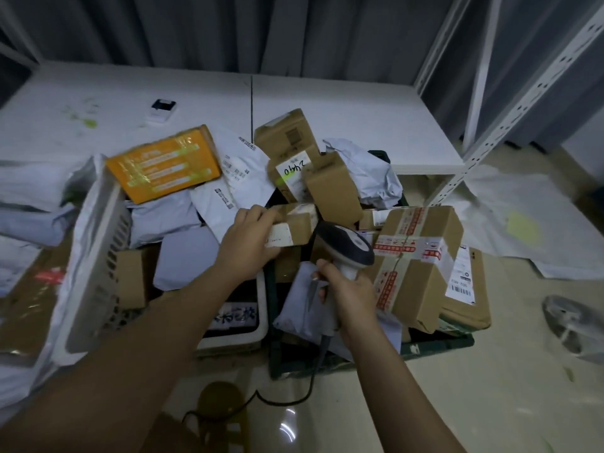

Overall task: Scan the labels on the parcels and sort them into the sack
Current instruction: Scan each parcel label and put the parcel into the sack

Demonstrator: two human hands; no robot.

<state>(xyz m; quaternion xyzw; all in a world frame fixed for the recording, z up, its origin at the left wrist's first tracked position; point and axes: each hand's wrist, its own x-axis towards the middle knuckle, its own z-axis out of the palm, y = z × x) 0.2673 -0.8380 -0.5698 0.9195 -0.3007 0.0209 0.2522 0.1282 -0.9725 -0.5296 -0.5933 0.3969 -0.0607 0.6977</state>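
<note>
Parcels heaped in a dark green crate [438,346] fill mid-frame as I watch. At centre, the left hand [250,245] grips a small taped cardboard box [294,228]; just below right, the right hand [348,294] is wrapped round a handheld barcode scanner [346,248].

The pale floor [457,403] carries a white basket [94,273] and a dark green crate [438,346]. A small white device [161,110] sits on the white table [343,103] behind.
</note>
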